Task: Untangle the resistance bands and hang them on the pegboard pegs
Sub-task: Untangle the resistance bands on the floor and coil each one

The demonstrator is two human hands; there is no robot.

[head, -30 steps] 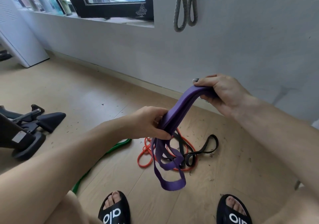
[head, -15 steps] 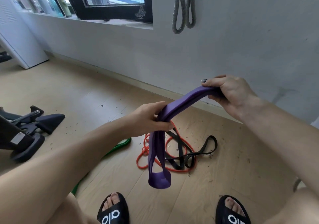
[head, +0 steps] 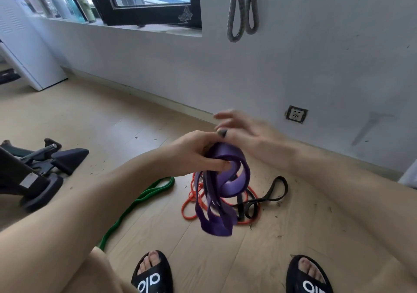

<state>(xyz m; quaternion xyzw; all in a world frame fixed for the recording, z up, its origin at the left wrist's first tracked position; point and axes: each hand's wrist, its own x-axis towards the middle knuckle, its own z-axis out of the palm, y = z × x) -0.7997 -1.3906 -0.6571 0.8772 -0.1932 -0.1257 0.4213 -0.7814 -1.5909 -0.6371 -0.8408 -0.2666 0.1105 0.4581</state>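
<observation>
Left hand (head: 194,150) grip, coiled flat purple band (head: 225,186)

Both black slides, left (head: 151,277) and right (head: 309,279), read "alo" in white

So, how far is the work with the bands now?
Done: a grey band hangs on the wall. In hand: the left hand grips the purple band; the right hand is open, off it. Left: the orange, black and green bands lie on the floor.
</observation>
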